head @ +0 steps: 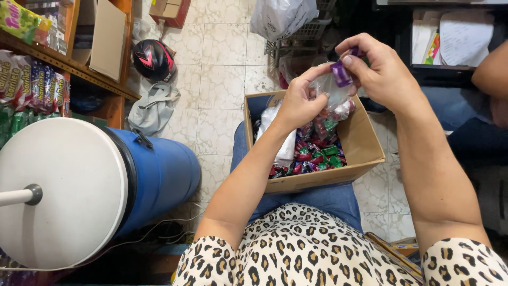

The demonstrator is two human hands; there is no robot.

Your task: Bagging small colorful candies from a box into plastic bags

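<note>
My left hand (299, 100) pinches the neck of a small clear plastic bag (334, 103) with wrapped candies inside. A purple wrapped candy (341, 73) is held at the bag's mouth by my right hand (382, 70). Both hands hover above a cardboard box (365, 144) that rests on my knees. The box holds several red, green and purple wrapped candies (317, 154) and a white plastic bag (284, 139).
A blue barrel with a white lid (69, 188) stands at my left. Behind it are a wooden shelf (79, 69) with snack packets, a black helmet (152, 59) and a grey bag (154, 108) on the tiled floor. Another person's arm (489, 71) shows at the right.
</note>
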